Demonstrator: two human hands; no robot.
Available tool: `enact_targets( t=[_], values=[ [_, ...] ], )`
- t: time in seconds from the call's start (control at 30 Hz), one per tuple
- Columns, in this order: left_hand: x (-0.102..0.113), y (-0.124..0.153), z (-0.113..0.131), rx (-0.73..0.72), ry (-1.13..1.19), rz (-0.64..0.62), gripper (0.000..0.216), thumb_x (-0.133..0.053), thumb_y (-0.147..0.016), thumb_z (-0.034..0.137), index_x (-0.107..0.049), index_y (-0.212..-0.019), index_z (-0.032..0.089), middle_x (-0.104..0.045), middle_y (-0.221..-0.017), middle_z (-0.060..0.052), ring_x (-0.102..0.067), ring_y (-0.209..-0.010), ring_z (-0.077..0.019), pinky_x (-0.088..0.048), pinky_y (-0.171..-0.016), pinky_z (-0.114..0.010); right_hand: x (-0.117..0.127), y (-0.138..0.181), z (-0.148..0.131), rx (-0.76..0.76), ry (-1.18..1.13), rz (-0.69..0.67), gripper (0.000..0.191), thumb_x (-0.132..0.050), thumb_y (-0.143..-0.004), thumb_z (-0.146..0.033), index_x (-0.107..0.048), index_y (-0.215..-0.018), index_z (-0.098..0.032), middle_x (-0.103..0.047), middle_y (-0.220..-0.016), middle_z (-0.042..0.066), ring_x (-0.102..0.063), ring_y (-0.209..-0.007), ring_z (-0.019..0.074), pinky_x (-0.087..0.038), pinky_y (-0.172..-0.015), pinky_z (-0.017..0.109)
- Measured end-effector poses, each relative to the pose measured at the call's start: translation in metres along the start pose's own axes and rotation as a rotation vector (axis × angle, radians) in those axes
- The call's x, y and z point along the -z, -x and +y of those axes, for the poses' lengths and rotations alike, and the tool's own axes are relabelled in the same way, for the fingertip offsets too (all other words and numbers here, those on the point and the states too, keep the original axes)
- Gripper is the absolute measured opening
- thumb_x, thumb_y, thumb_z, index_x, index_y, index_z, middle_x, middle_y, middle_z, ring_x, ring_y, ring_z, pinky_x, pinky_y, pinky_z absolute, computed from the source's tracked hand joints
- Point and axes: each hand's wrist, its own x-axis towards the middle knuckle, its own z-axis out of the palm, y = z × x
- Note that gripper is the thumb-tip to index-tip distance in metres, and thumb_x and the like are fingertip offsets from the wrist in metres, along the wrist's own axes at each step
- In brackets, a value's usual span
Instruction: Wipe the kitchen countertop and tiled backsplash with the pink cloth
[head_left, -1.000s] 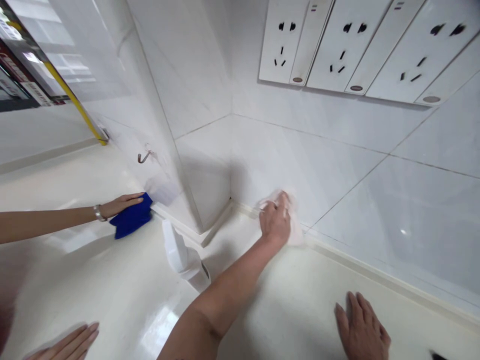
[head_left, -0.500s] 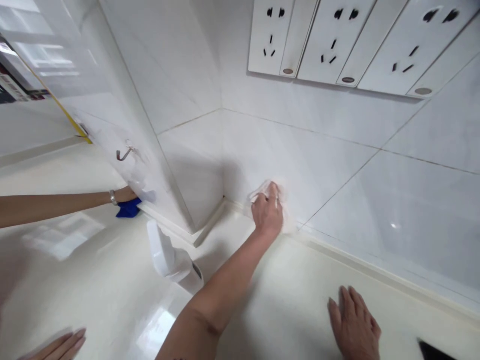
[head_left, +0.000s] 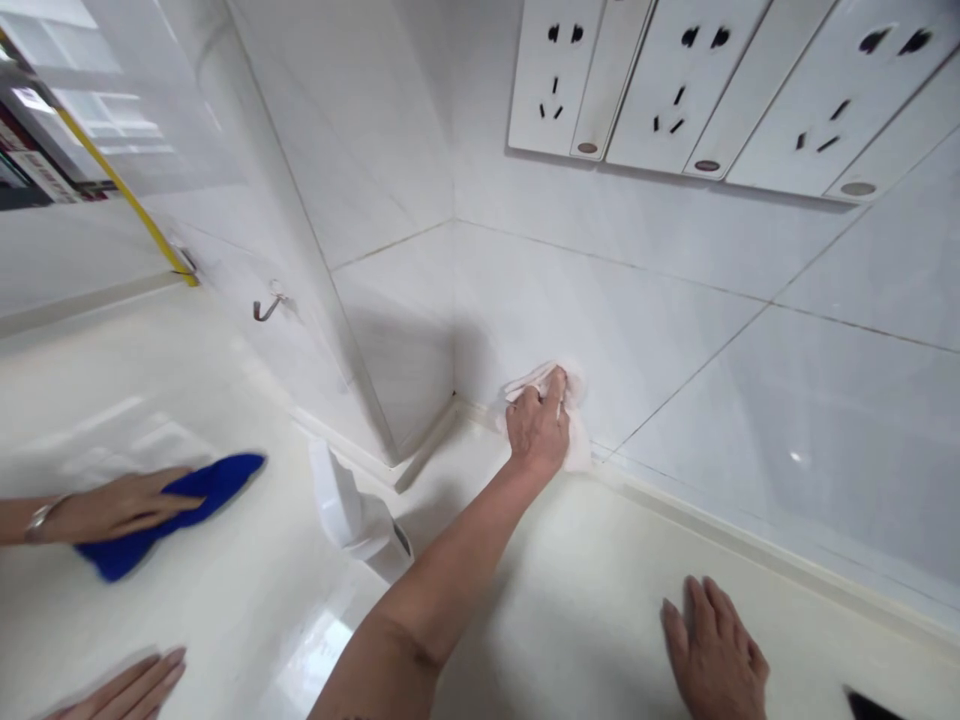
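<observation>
While the left hand (head_left: 537, 432) grips a white cloth (head_left: 577, 455) against the tiled wall (head_left: 660, 370), right hand (head_left: 714, 650) open flat on the desk (head_left: 562, 610) (a co-worker's hand (head_left: 120, 505) on a blue cloth (head_left: 217, 482) nearby)

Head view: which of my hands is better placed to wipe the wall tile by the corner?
Probably your left hand: it grips a white cloth pressed against the wall tile near the corner. Your right hand lies flat on the counter, holding nothing.
</observation>
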Motion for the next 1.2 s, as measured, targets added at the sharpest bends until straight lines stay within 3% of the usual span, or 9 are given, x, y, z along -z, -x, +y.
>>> enact_targets(
  t=[0.13,0.2,0.4,0.47,0.6,0.8,0.9,1.1,1.2],
  values=[
    [-0.029,0.046,0.005,-0.124,0.076,-0.201,0.059,-0.054,-0.097,0.024,-0.046,-0.153,0.041,-0.064,-0.112,-0.007,-0.062,-0.104,-0.0253,-0.046,-0.095,-0.041,0.000,0.000,0.000,0.002,0.000,-0.004,0.081,-0.017,-0.095,-0.067,-0.053,-0.146,-0.015,-0.046,-0.160,0.016,-0.038,-0.149,0.0341,-0.032,-0.117,0.059],
    [-0.032,0.053,-0.002,-0.095,0.183,-0.173,0.054,-0.050,-0.099,0.024,-0.050,-0.151,0.038,-0.065,-0.115,-0.007,-0.062,-0.105,-0.0237,-0.046,-0.098,-0.040,0.000,-0.001,-0.001,-0.006,-0.003,0.005,0.081,-0.018,-0.095,-0.067,-0.052,-0.146,-0.016,-0.046,-0.159,0.016,-0.038,-0.149,0.0338,-0.032,-0.117,0.059],
    [0.031,-0.039,-0.039,0.181,0.482,0.680,0.049,-0.037,-0.105,0.041,-0.050,-0.146,0.019,-0.056,-0.136,-0.017,-0.048,-0.132,-0.0280,-0.037,-0.114,-0.047,-0.001,0.000,-0.003,-0.007,-0.025,0.008,0.080,-0.018,-0.095,-0.066,-0.051,-0.147,-0.016,-0.046,-0.159,0.017,-0.037,-0.150,0.0334,-0.029,-0.119,0.058],
    [0.051,-0.077,-0.037,0.179,0.461,0.816,0.049,-0.040,-0.104,0.045,-0.053,-0.144,0.019,-0.047,-0.147,-0.018,-0.042,-0.140,-0.0276,-0.034,-0.117,-0.046,-0.001,0.000,-0.004,-0.011,-0.024,0.018,0.079,-0.018,-0.095,-0.065,-0.050,-0.148,-0.017,-0.045,-0.159,0.016,-0.036,-0.151,0.0327,-0.028,-0.120,0.057],
    [0.036,-0.088,-0.008,0.169,0.278,0.710,0.047,-0.056,-0.097,0.053,-0.063,-0.133,0.023,-0.042,-0.152,-0.017,-0.031,-0.146,-0.0361,-0.028,-0.117,-0.056,-0.003,0.000,-0.003,-0.005,-0.010,0.015,0.077,-0.020,-0.096,-0.064,-0.050,-0.148,-0.016,-0.046,-0.159,0.017,-0.035,-0.151,0.0334,-0.028,-0.120,0.058],
    [-0.054,0.017,0.016,-0.028,0.158,0.116,0.028,-0.066,-0.093,0.041,-0.071,-0.118,0.029,-0.054,-0.129,-0.011,-0.046,-0.123,-0.0319,-0.042,-0.104,-0.049,-0.003,-0.001,0.001,0.000,0.001,0.001,0.079,-0.019,-0.095,-0.065,-0.050,-0.148,-0.016,-0.045,-0.160,0.017,-0.036,-0.150,0.0343,-0.029,-0.119,0.059],
    [-0.055,0.036,0.008,-0.061,0.219,-0.056,0.025,-0.064,-0.095,0.039,-0.071,-0.117,0.029,-0.056,-0.116,-0.008,-0.050,-0.112,-0.0268,-0.047,-0.095,-0.040,-0.002,0.000,0.002,0.001,-0.006,-0.012,0.080,-0.019,-0.095,-0.066,-0.050,-0.148,-0.015,-0.045,-0.160,0.017,-0.037,-0.149,0.0348,-0.030,-0.118,0.060],
    [0.027,-0.042,-0.013,0.109,0.260,0.468,0.040,-0.058,-0.098,0.033,-0.064,-0.137,0.026,-0.051,-0.120,-0.011,-0.047,-0.115,-0.0261,-0.042,-0.102,-0.041,-0.001,0.000,-0.001,0.019,-0.015,0.007,0.077,-0.020,-0.097,-0.064,-0.051,-0.147,-0.015,-0.045,-0.159,0.017,-0.037,-0.149,0.0345,-0.032,-0.118,0.059],
    [0.031,-0.061,-0.013,0.064,0.195,0.556,0.040,-0.059,-0.098,0.032,-0.065,-0.138,0.029,-0.050,-0.126,-0.012,-0.045,-0.122,-0.0282,-0.039,-0.104,-0.044,-0.002,-0.001,-0.001,0.010,-0.005,0.014,0.077,-0.019,-0.097,-0.064,-0.051,-0.147,-0.015,-0.045,-0.159,0.017,-0.039,-0.149,0.0346,-0.032,-0.117,0.058]
  ],
)
